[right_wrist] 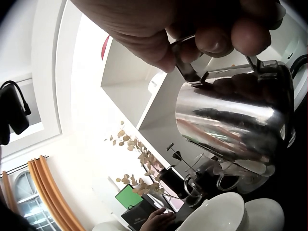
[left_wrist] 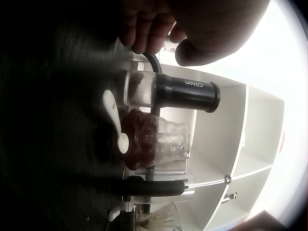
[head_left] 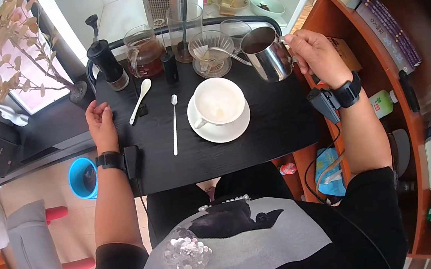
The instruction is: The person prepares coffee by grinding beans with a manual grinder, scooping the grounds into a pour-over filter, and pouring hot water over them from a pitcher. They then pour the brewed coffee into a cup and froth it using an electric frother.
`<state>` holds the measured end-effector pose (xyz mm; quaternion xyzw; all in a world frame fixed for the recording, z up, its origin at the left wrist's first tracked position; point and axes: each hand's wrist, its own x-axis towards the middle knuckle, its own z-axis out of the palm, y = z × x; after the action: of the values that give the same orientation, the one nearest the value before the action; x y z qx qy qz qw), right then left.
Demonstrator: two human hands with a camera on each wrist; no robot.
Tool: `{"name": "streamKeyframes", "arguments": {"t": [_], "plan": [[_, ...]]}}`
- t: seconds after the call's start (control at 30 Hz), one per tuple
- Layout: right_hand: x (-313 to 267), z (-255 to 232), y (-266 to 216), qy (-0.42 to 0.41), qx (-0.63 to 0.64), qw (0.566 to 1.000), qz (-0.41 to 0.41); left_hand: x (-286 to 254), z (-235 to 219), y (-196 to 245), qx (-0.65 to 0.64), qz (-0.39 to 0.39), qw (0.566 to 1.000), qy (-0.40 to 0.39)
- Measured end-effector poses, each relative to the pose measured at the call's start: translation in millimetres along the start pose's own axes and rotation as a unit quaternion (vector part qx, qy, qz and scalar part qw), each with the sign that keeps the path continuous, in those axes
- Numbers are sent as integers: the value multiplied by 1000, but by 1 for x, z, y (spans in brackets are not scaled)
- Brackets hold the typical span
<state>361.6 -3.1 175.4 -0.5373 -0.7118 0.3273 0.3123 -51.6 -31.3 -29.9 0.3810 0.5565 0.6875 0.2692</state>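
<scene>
The right hand grips the handle of a steel gooseneck pot over the table's right side; the right wrist view shows its shiny body below the fingers. A white cup with pale contents sits on a saucer, left of the pot and apart from it. The left hand lies at the table's left edge, fingers loosely bent, holding nothing. Near it are a white spoon and a thin white stirrer. In the left wrist view the hand is beside the black grinder.
Along the back stand a grinder, a glass jug of reddish-brown liquid, a black tool, a tall glass and a ribbed dripper. Shelves are at right, a plant at left, a blue bin below.
</scene>
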Motion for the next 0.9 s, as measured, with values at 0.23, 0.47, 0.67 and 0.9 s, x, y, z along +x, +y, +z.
{"name": "streamKeyframes", "arguments": {"t": [0.23,0.47,0.67,0.9], "plan": [[4,7,3,10,30,999,-12,0,0,1,-11,-3,1000,1],[4,5,5,5,13,1000,-6,0,0,0,-12,-8,1000,5],[2,0,3,5,5,1000,-1,1,-2,-3,-5,4,1000,-2],[0,3,1,9,10,1000,-11,0,1,3,-4,-9,1000,4]]}}
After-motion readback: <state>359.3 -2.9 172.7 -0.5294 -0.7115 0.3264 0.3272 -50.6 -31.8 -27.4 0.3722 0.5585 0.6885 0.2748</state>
